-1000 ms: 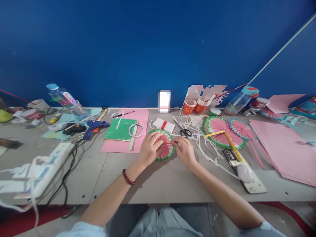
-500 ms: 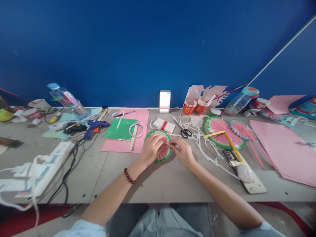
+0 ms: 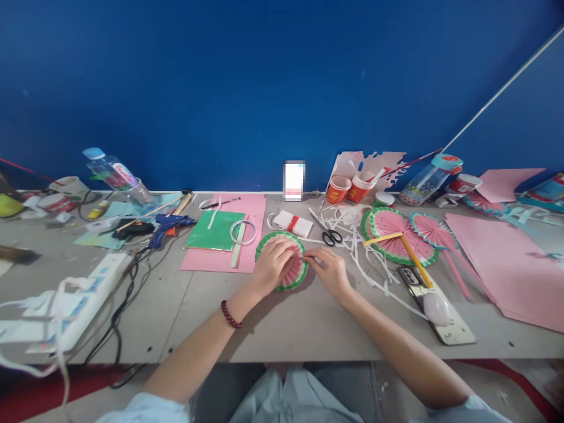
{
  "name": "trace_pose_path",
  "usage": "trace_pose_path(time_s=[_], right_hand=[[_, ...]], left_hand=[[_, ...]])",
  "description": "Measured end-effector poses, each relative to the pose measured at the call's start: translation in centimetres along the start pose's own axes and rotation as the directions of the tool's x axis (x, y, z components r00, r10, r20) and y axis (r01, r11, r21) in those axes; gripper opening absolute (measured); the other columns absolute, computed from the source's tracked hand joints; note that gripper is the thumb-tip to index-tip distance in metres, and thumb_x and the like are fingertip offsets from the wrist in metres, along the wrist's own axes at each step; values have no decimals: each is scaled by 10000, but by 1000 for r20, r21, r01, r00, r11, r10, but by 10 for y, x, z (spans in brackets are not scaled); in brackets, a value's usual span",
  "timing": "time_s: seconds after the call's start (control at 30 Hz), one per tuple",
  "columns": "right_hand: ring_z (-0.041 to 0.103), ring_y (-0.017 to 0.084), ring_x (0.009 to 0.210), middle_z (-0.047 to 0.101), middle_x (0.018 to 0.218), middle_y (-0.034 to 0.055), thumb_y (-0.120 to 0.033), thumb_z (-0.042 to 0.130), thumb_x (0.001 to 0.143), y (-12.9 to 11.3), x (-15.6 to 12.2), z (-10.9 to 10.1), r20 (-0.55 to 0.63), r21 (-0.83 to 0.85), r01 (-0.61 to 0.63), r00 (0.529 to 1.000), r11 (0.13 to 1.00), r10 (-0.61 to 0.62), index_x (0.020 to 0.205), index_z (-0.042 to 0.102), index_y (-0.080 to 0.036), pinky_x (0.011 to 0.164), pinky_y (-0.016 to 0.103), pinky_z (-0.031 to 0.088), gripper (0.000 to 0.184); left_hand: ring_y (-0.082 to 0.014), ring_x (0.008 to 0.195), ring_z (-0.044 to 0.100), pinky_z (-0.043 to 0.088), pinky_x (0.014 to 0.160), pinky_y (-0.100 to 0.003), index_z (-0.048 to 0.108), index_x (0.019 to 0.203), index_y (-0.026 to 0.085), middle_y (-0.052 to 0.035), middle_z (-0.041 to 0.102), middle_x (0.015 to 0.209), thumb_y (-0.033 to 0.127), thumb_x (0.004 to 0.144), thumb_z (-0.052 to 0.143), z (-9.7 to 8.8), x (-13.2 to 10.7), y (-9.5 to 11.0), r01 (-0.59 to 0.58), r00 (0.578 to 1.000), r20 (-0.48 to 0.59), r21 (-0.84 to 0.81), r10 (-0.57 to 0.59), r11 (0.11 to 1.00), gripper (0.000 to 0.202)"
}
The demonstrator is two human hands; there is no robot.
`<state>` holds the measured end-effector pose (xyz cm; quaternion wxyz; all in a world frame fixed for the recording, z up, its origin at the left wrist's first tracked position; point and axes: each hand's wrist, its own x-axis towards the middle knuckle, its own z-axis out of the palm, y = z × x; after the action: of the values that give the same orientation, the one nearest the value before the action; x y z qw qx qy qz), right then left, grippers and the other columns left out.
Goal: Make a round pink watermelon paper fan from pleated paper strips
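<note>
A round pleated paper fan (image 3: 293, 276), pink with a white and green rim like a watermelon slice, lies on the table in front of me. Over its left and middle part rests my left hand (image 3: 275, 264), fingers curled together and gripping the folds; they hide the fan's centre. My right hand (image 3: 328, 270) is at the fan's right edge, thumb and forefinger pinched. Whatever sits between those fingertips is too small to make out. Just behind the fan lie a white bundle with a red band (image 3: 294, 224) and black-handled scissors (image 3: 332, 237).
Left are green paper (image 3: 211, 232), a tape roll (image 3: 243, 232), a blue glue gun (image 3: 170, 228) and a power strip (image 3: 94, 294). Right are paper strips (image 3: 359, 261), a larger watermelon fan (image 3: 388, 226), a phone (image 3: 456, 332) and pink sheets (image 3: 511, 258). Red paper cups (image 3: 338, 191) stand behind.
The fan shows slightly wider and rounder around my left hand. My right fingertips have shifted slightly at its right edge. Everything else stays in place.
</note>
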<state>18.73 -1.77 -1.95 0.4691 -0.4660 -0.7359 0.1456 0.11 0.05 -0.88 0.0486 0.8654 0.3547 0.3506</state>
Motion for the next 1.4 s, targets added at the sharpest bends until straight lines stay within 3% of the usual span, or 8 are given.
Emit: trace_pose_path(time_s=[0.4, 0.9, 1.13, 1.4], right_hand=[[580, 189, 727, 665, 740, 34, -305, 563, 855, -1, 0, -1, 34, -88, 54, 998, 995, -51, 795, 662, -223, 705, 324, 457, 142], [580, 192, 737, 673, 755, 25, -311, 605, 829, 1, 1, 0, 73, -52, 81, 994, 995, -77, 821, 663, -229, 710, 329, 453, 101], [588, 188, 746, 659, 747, 36, -265, 602, 825, 0, 1, 2, 12, 3, 70, 997, 998, -70, 744, 661, -224, 701, 323, 478, 108], [595, 188, 785, 653, 801, 54, -259, 560, 848, 3, 0, -2, -42, -23, 45, 998, 999, -46, 796, 665, -218, 734, 335, 483, 124]], left_hand=[[-211, 1092, 510, 414, 946, -406, 634, 942, 223, -54, 613, 1122, 291, 893, 467, 0, -2, 1, 12, 999, -30, 22, -11, 1000, 186], [-200, 1042, 543, 444, 883, -357, 603, 954, 194, -62, 635, 1072, 240, 910, 420, -3, 1, 6, -47, 998, -33, 47, 49, 998, 194], [-199, 1090, 520, 415, 922, -364, 614, 952, 210, -48, 622, 1121, 211, 919, 393, 0, -2, 4, -39, 999, 15, 84, 38, 996, 223], [-210, 1024, 521, 453, 856, -374, 625, 876, 191, -63, 617, 1074, 251, 875, 511, -5, 2, -7, 6, 992, -129, 82, 5, 997, 130]])
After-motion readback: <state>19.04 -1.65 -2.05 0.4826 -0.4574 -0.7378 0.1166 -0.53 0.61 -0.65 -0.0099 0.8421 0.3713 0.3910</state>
